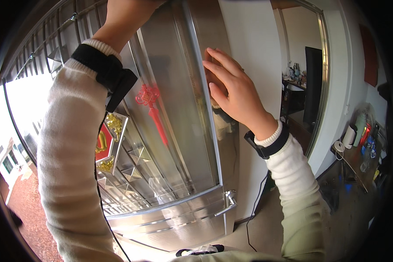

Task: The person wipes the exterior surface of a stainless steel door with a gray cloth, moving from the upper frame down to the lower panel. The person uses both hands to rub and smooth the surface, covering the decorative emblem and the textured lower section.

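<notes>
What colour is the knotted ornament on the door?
Red; the ornament shows best in the head view.

Strong daylight comes in past the left edge of the door [170,87], burning the outdoors [22,100] to white and washing out the ground [30,214]. Soft glare lies on the door's steel, with pale streaks toward its lower edge; the jamb [230,161] beyond its right edge darkly mirrors the right hand [238,89]. The left sleeve [70,153] dulls into shade toward the elbow. The clutter [360,131] is dim and somewhat soft. Fisheye distortion bows the door's lower edge, and black vignetting swallows the corners of the view.
</notes>
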`<action>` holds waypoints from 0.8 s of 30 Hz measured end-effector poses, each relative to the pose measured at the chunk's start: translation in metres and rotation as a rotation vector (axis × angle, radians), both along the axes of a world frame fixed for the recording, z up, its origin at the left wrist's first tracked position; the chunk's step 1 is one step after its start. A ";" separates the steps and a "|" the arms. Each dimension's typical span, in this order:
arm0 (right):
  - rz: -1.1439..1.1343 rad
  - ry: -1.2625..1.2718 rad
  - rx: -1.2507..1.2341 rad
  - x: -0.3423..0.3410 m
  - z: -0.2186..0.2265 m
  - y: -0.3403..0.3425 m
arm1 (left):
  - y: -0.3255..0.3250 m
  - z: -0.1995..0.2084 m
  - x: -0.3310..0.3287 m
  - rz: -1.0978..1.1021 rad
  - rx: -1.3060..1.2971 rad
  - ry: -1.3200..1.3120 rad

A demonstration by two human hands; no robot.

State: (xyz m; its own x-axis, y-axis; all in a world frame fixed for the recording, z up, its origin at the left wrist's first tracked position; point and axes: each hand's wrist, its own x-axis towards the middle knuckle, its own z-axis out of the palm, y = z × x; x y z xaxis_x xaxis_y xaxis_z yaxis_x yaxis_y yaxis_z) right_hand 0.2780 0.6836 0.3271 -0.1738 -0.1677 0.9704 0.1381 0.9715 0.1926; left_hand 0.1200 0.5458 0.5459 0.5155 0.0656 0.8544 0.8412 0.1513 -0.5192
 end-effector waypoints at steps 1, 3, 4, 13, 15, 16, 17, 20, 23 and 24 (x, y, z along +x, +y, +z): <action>-0.008 0.007 0.001 0.000 -0.006 -0.001 | -0.001 -0.008 0.002 0.003 -0.005 0.001; -0.004 0.006 -0.037 -0.001 -0.022 -0.005 | -0.001 -0.030 0.005 -0.064 -0.065 0.012; -0.003 0.007 -0.056 0.000 -0.032 -0.008 | -0.002 -0.041 0.007 -0.099 -0.094 0.018; 0.067 -0.091 -0.310 0.009 -0.136 -0.035 | -0.005 -0.126 -0.001 -0.041 -0.253 -0.036; 0.063 -0.099 -0.346 0.011 -0.158 -0.042 | -0.009 -0.136 -0.002 -0.044 -0.323 -0.012; 0.065 -0.113 -0.369 0.010 -0.167 -0.045 | -0.012 -0.137 -0.002 -0.062 -0.368 0.023; 0.068 -0.127 -0.391 0.010 -0.174 -0.047 | -0.015 -0.133 -0.001 -0.069 -0.422 0.036; 0.089 -0.135 -0.422 0.008 -0.186 -0.049 | -0.018 -0.128 0.010 -0.124 -0.444 -0.009; 0.095 -0.122 -0.430 0.005 -0.187 -0.047 | -0.009 -0.113 0.024 -0.166 -0.365 -0.036; 0.095 -0.120 -0.427 0.004 -0.187 -0.046 | -0.004 -0.111 0.028 -0.139 -0.294 0.003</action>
State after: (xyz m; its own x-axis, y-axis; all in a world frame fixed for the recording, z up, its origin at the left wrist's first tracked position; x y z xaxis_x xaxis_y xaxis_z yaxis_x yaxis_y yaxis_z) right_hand 0.2823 0.6374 0.1398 -0.2929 0.2227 0.9298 0.0457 0.9746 -0.2190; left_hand 0.1475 0.5422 0.4353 0.5393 0.2381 0.8078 0.8417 -0.1221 -0.5259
